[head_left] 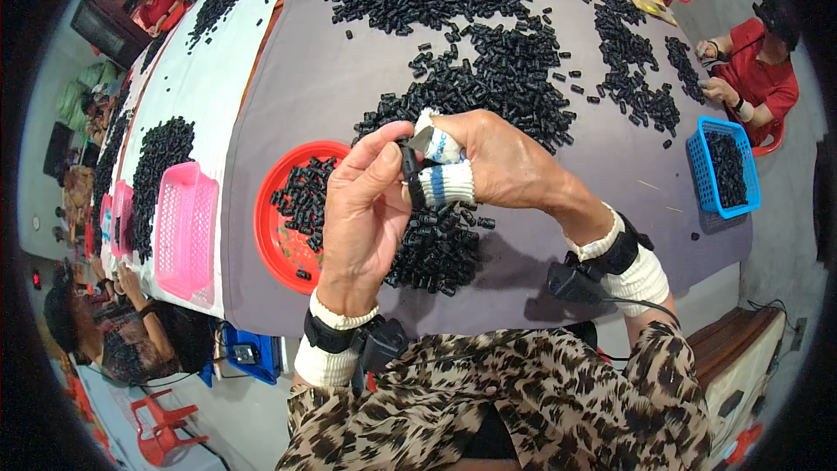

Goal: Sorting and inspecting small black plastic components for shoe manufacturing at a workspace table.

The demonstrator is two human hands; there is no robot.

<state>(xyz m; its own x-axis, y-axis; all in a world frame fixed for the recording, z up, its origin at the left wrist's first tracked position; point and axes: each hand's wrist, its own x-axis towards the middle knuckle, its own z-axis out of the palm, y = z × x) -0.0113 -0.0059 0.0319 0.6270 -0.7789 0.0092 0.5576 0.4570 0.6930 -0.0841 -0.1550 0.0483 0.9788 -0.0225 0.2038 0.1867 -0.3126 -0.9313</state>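
A small black part (408, 162) is pinched between the fingertips of the left hand (362, 209) and the right hand (497, 166), whose fingers are wrapped in white cloth sleeves (446, 183). The pinch is held just above the red tray (270, 240), at its right rim. Beyond the tray, loose black pieces (488, 44) are spread; bare grey cloth (305, 78) is left beside them.

A pink basket (185, 228) sits at my left on the grey-covered worktop (323, 78), a blue basket (723, 167) of black pieces at far right. Beyond it a person in red (757, 74) works seated; another person (113, 331) sits near my left.
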